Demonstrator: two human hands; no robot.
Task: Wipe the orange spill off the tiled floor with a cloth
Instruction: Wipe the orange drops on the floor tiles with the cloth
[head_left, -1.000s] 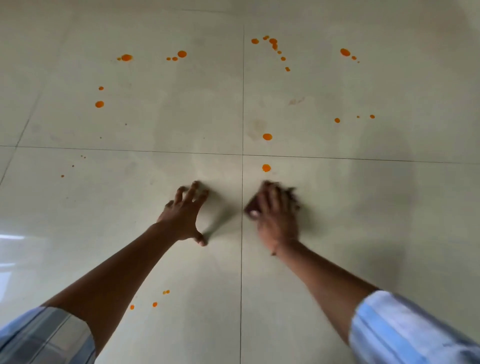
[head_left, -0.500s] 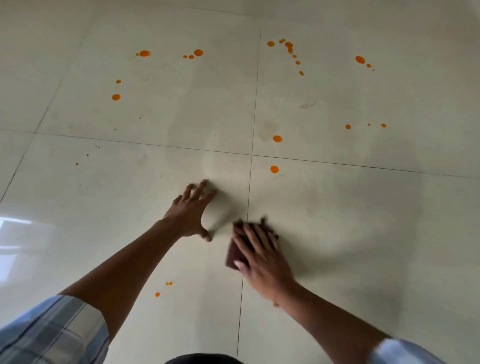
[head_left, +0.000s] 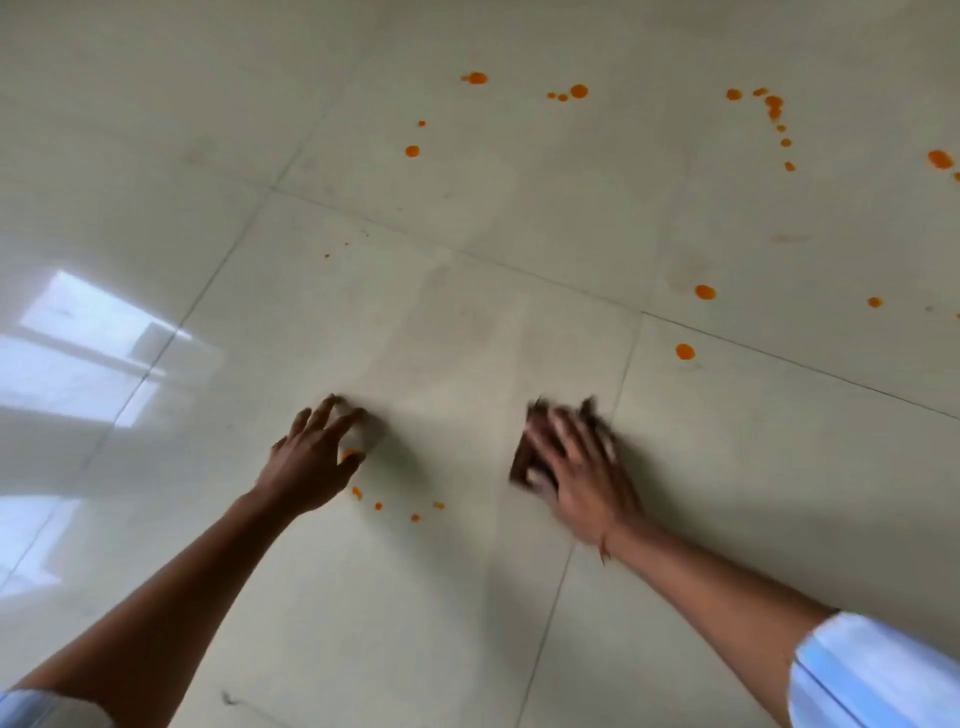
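**Orange droplets on pale tile: cloth pressed flat under right hand**

Orange droplets (head_left: 704, 292) are seen scattered over the glossy cream tiled floor (head_left: 467, 322). Most lie in the far right part of the view: a curved string near the top right, two larger spots close to the grout crossing, and a few near the top centre. A short row of small spots (head_left: 395, 506) is noted on the near tile, just beside the left hand (head_left: 311, 462), with one spot touching or partly hidden by its thumb side.

The left hand is planted on the floor with fingers spread and nothing gripped. Its forearm enters from the lower left, where a pale sleeve edge (head_left: 47, 709) is just visible.

The right hand (head_left: 582, 467) is laid palm down with fingers extended over a dark brown cloth (head_left: 522, 460), which is pressed against the tile just left of the vertical grout line (head_left: 621, 374). The hand and cloth are motion-blurred, so the cloth's outline is uncertain; it appears folded small, showing mainly at the fingertips and along the thumb side. A light blue striped sleeve (head_left: 878, 675) is recorded at the lower right.

A bright window reflection (head_left: 88, 343) is observed on the tiles at the left. The cloth lies well apart from the row of spots by the left hand.
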